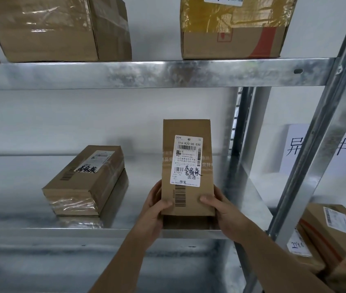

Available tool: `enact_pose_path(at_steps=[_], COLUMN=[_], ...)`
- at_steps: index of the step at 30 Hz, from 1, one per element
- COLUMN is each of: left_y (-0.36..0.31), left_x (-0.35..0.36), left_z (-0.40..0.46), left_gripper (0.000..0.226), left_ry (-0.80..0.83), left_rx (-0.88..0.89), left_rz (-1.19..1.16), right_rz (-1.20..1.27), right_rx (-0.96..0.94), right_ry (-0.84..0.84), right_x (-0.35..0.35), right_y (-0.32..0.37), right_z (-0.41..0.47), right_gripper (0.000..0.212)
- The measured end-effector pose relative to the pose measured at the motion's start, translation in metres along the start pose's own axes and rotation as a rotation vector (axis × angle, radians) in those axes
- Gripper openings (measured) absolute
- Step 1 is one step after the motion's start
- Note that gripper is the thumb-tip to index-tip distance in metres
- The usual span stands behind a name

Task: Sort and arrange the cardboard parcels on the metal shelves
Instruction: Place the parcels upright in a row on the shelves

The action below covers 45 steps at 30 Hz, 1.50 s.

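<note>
Both forearms reach up from below toward the metal shelves (pixel 146 75), the biggest thing before me, galvanized and in two tiers. On the upper tier sit two large cardboard boxes: a plain taped one (pixel 57 28) at left and one wrapped in yellow tape (pixel 233 28) at right. On the lower tier a flat parcel (pixel 85 180) lies on its side, well left of the tall narrow parcel (pixel 186 166) I hold upright, its white shipping label (pixel 186 159) facing me. My left hand (pixel 155 210) and right hand (pixel 220 208) grip its lower corners, thumbs curled onto the front.
</note>
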<state>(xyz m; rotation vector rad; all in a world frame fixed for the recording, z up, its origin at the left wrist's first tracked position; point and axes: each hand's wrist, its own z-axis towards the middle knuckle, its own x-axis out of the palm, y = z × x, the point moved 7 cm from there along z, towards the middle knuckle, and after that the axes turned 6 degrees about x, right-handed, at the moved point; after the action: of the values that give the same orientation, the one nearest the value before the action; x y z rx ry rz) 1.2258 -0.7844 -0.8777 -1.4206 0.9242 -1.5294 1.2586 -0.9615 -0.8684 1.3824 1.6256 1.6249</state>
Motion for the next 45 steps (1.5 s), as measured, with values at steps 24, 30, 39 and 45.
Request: enact_pose_path(at_steps=[24,30,39,45], left_y=[0.001,-0.004,-0.007,0.002], left_x=[-0.004,-0.006,-0.01,-0.014], left_z=[-0.002,-0.002,-0.007,-0.003], left_gripper=[0.067,0.059,0.04,0.023], left_ry=[-0.042,-0.063,-0.128,-0.265], left_rx=[-0.009,0.018,0.014,-0.01], left_rz=[-0.068,-0.128,-0.164,-0.301], right_rz=[0.0,0.091,0.115,0.021], right_rx=[0.073,0.128,0.043,0.018], right_ry=[-0.096,-0.189,-0.181,-0.122], right_x=[0.001,-0.015,-0.012,-0.002], right_y=[-0.001,-0.013,-0.006,-0.001], right_z=[-0.004,0.007,0.001,-0.007], right_gripper=[0.045,0.047,0.031,0.04])
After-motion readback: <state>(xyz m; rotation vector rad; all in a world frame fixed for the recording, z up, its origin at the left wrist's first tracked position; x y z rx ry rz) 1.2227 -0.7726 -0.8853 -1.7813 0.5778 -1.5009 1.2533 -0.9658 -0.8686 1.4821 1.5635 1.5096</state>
